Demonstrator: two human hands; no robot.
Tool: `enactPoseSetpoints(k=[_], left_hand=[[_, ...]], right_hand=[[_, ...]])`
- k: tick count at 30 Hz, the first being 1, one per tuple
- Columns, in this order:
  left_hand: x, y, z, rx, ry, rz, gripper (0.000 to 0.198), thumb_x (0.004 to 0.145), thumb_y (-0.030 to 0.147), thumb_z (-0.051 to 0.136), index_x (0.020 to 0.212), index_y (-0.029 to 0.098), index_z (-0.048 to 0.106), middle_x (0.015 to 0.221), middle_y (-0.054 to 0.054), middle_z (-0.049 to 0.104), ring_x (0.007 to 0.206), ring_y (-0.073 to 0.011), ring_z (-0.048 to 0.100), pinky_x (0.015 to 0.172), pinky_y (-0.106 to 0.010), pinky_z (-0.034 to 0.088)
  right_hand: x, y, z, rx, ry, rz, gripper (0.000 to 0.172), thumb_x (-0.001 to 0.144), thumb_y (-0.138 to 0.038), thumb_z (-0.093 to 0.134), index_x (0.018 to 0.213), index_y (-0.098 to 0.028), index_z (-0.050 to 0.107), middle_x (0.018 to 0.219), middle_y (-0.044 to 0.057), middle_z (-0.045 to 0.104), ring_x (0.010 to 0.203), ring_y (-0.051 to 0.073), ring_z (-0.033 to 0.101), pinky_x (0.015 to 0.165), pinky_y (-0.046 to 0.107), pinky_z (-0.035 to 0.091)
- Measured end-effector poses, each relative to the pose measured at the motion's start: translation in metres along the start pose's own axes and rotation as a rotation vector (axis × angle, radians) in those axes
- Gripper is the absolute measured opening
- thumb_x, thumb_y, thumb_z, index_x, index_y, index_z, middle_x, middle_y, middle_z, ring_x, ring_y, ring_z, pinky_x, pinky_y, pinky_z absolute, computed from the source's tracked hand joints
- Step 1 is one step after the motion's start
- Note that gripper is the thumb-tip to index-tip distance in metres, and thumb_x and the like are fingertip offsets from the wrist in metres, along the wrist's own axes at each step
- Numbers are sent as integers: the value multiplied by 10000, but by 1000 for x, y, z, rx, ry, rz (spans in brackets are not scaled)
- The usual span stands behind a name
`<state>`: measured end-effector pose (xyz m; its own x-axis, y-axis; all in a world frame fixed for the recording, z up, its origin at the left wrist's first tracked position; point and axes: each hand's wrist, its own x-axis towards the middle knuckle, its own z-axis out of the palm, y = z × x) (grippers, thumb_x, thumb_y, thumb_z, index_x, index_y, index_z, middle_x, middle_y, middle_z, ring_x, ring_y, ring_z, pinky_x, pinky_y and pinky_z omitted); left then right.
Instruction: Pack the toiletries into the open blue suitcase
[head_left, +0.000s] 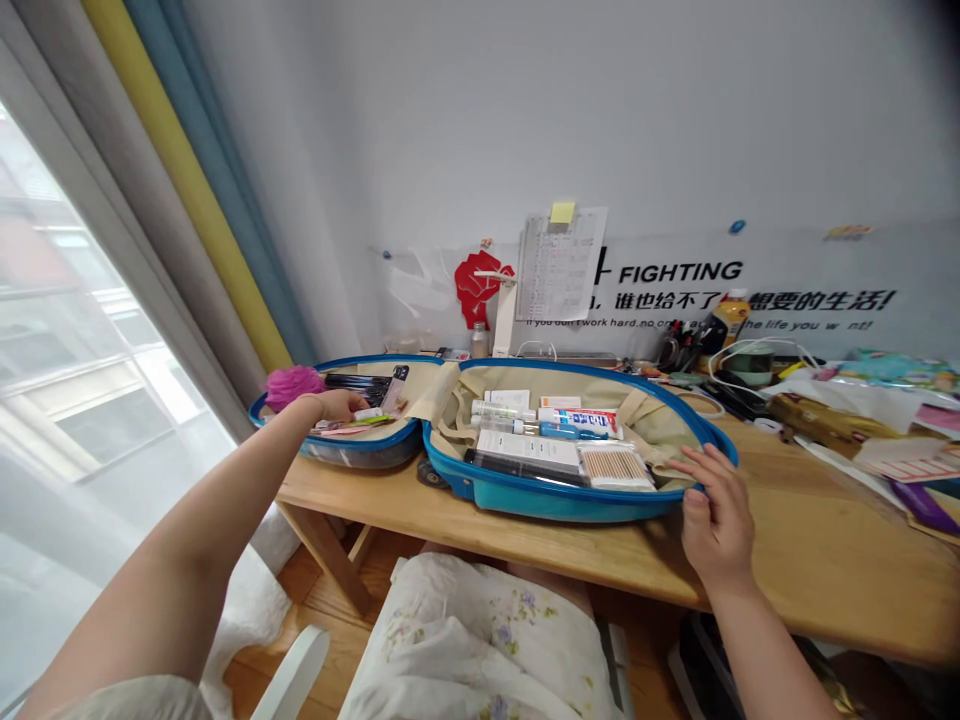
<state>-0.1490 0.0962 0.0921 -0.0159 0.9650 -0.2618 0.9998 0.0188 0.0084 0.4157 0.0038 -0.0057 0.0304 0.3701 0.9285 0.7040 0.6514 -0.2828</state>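
Note:
A blue suitcase [540, 503] lies opened flat on the desk, its two halves side by side. My left hand [343, 404] reaches into the left half, over small packets [360, 424] and next to black items [360, 383]; its fingertips are partly hidden, so their grip is unclear. A pink bath puff [294, 386] sits left of that wrist. My right hand [720, 515] grips the suitcase's right rim, fingers over the edge and thumb outside. In the right half lie a toothpaste tube [581, 418], a blue bottle [571, 431], a white box [529, 450] and a pack of cotton swabs [616, 466].
The wooden desk [795, 540] runs along the wall. Behind the suitcase stand a white lamp [504, 318] and a small bottle [479, 341]. Pens [675, 345], a yellow-labelled bottle [726, 325] and a cable crowd the back right. A curtain [187, 180] hangs at left.

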Motion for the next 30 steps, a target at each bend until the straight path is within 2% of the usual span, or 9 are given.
enactPoseSetpoints(k=[6, 9, 11, 14, 17, 20, 24, 27, 30], left_hand=[[7, 6, 2, 75, 31, -1, 486, 580, 235, 633, 1062, 231, 694, 1053, -53, 734, 1000, -288, 657, 868, -318, 494], [5, 9, -3, 79, 119, -12, 459, 703, 309, 598, 1143, 184, 638, 1120, -113, 706, 1041, -297, 645, 904, -340, 476], [3, 16, -10, 63, 191, -25, 494, 820, 365, 498, 1259, 145, 545, 1170, -147, 678, 1047, -286, 644, 905, -344, 475], [1, 43, -25, -17, 400, 48, 512, 908, 397, 374, 1344, 137, 446, 1221, -147, 645, 1056, -266, 635, 915, -346, 469], [1, 91, -40, -106, 581, 289, 477, 904, 415, 404, 1305, 172, 493, 1247, -106, 629, 1075, -246, 613, 946, -335, 452], [4, 149, -48, -85, 507, 504, 447, 891, 415, 452, 1269, 196, 549, 1218, -75, 644, 1041, -222, 614, 934, -309, 455], [14, 206, -44, 11, 345, 611, 415, 896, 370, 477, 1264, 201, 568, 1235, -69, 639, 1086, -212, 598, 947, -280, 439], [23, 226, -34, 54, 246, 574, 391, 899, 339, 490, 1254, 196, 571, 1278, -79, 619, 1146, -226, 575, 975, -293, 423], [32, 231, -21, 53, 191, 518, 411, 895, 334, 512, 1278, 190, 546, 1244, -91, 636, 1118, -233, 597, 950, -305, 445]], right_hand=[[-1, 0, 1, 5, 1, 23, 330, 943, -406, 392, 1025, -207, 642, 1138, 117, 648, 1267, 302, 505, 1052, 562, 389], [-1, 0, 1, 13, -1, 27, 335, 942, -416, 393, 1013, -203, 642, 1128, 120, 649, 1263, 301, 509, 1055, 567, 385], [0, 0, 1, 15, -6, 19, 326, 944, -400, 394, 1015, -198, 641, 1134, 125, 645, 1269, 300, 504, 1060, 571, 378], [0, -1, 0, 17, -4, 7, 317, 946, -376, 397, 1024, -187, 639, 1141, 135, 643, 1277, 299, 497, 1061, 571, 374], [0, -2, 0, 15, -6, 17, 318, 943, -378, 405, 1024, -183, 643, 1137, 133, 647, 1273, 299, 500, 1060, 569, 374], [0, -1, 0, 19, -3, 16, 309, 939, -370, 414, 1026, -185, 645, 1144, 130, 646, 1264, 299, 507, 1061, 571, 373], [-1, 0, 0, 15, -3, 5, 294, 939, -351, 412, 1038, -197, 642, 1154, 121, 644, 1263, 298, 508, 1054, 574, 381], [-1, 0, 0, 17, 4, 3, 295, 939, -357, 409, 1035, -203, 642, 1146, 116, 648, 1258, 299, 513, 1053, 580, 381], [-1, 0, 0, 17, 12, -6, 290, 939, -356, 411, 1027, -206, 644, 1136, 114, 654, 1247, 297, 522, 1044, 575, 391]])
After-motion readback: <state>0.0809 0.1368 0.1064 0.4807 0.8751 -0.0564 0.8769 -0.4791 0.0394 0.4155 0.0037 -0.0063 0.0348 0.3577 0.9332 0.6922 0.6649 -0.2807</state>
